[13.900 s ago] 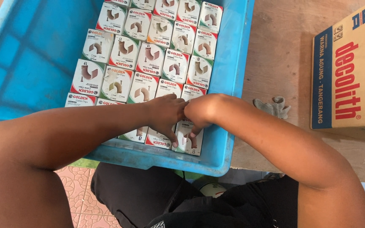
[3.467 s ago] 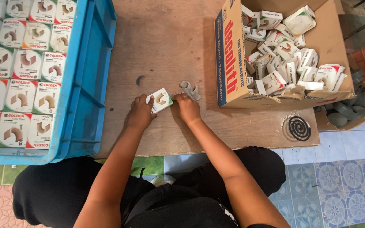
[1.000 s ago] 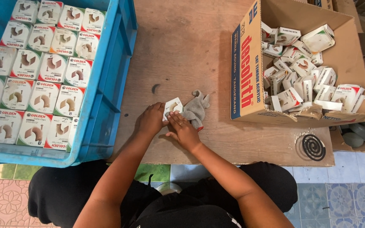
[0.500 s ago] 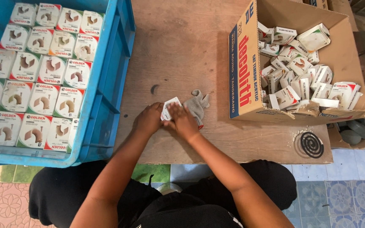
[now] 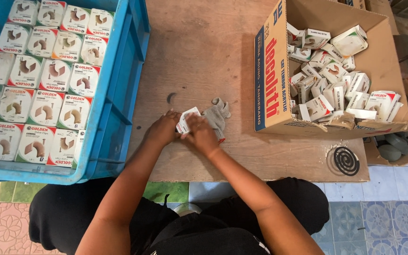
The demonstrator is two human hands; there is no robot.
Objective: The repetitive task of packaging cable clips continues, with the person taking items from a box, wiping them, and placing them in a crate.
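Both hands — left hand [image 5: 163, 129], right hand [image 5: 201, 134] — clamp one small box [image 5: 187, 120], board edge [image 5: 242, 178] near.

A small white cardboard box with red print [image 5: 187, 120] sits tilted between both hands, its flat face turned upward, just above the wooden tabletop [image 5: 213, 52] near the front edge. Its right side touches a crumpled grey knitted glove [image 5: 217, 116] lying on the board.

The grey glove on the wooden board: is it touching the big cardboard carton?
Apart. The head view shows a strip of bare board between the grey glove and the cardboard carton.
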